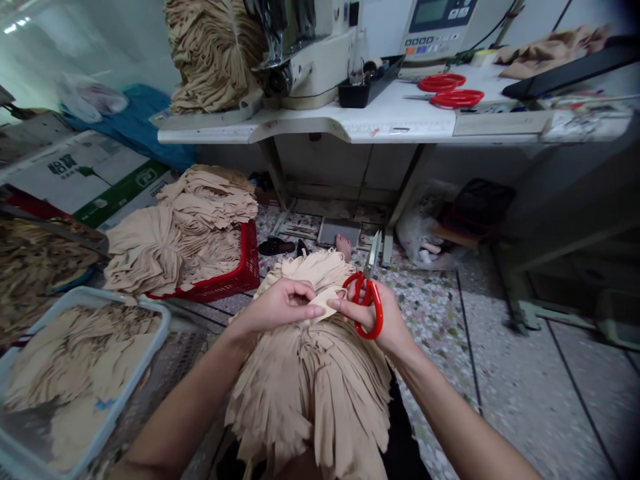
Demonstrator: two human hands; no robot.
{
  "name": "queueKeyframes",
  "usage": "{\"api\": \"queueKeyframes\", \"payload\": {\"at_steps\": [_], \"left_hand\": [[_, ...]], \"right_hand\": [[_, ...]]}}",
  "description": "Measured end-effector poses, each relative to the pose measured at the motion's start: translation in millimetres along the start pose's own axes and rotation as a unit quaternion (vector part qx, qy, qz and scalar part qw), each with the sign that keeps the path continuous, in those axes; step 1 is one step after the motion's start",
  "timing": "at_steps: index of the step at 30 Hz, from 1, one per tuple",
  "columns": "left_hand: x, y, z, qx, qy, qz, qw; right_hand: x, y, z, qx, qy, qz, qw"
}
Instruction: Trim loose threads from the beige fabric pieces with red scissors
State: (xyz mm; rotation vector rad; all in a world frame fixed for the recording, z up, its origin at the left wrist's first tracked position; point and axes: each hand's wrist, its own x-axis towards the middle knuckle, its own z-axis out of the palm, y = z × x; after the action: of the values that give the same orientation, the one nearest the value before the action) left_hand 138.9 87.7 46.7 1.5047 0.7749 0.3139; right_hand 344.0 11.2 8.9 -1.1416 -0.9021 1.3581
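Observation:
A thick bundle of beige fabric pieces (310, 380) lies fanned out across my lap. Above its middle, my left hand (283, 303) pinches the edge of one beige fabric piece (324, 303) between thumb and fingers. My right hand (383, 317) grips the same piece by its right side with thumb and fingertip. Red-handled scissors (379, 313) hang on the fingers of that right hand, their blades pointing up and away from me. Whether the blades are fully closed is hard to make out.
Ahead stands a white sewing table (400, 123) with a sewing machine (315, 67), a black tray (367, 87) and two more red-handled scissors (456, 99). On the left, a red basket (250, 257) and a clear plastic bin (163, 320) hold beige fabric. A foot pedal (339, 232) sits underneath.

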Motion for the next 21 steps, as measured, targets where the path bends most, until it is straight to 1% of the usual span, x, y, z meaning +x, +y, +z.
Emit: {"api": "queueKeyframes", "payload": {"at_steps": [2,4,5,7,8,10,12,14,17,21], "left_hand": [[2.3,-2.0,3.5,-0.010,0.001,0.000,1.000],[3.5,-3.8,4.6,0.002,-0.003,-0.011,1.000],[3.5,-4.6,3.7,0.008,0.005,-0.015,1.000],[2.8,-5.7,-1.0,-0.001,0.049,-0.014,0.999],[2.2,-6.1,-4.4,-0.019,0.076,-0.013,0.997],[1.1,-6.4,-11.7,-0.063,0.116,-0.014,0.991],[0.9,-6.2,-16.7,-0.090,0.128,-0.016,0.988],[2.0,-5.4,-17.0,-0.094,0.122,-0.024,0.988],[5.2,-3.5,-9.8,-0.099,0.115,-0.039,0.988],[7.9,-1.7,0.7,-0.111,0.126,-0.051,0.985]], "right_hand": [[-1.9,-0.3,1.3,0.004,-0.005,0.001,1.000],[-4.0,1.0,0.7,-0.003,0.003,0.002,1.000],[-5.4,2.2,-1.1,-0.017,0.008,0.003,1.000],[-9.5,5.5,-7.7,-0.064,0.004,0.007,0.998],[-12.4,7.2,-12.1,-0.096,-0.011,0.007,0.995],[-19.1,10.1,-20.7,-0.169,-0.066,-0.007,0.983],[-25.9,11.3,-26.1,-0.234,-0.126,-0.032,0.963],[-31.0,10.9,-26.8,-0.290,-0.162,-0.045,0.942],[-33.2,9.2,-21.8,-0.344,-0.180,-0.040,0.921],[-30.4,8.7,-15.0,-0.360,-0.193,-0.039,0.912]]}}
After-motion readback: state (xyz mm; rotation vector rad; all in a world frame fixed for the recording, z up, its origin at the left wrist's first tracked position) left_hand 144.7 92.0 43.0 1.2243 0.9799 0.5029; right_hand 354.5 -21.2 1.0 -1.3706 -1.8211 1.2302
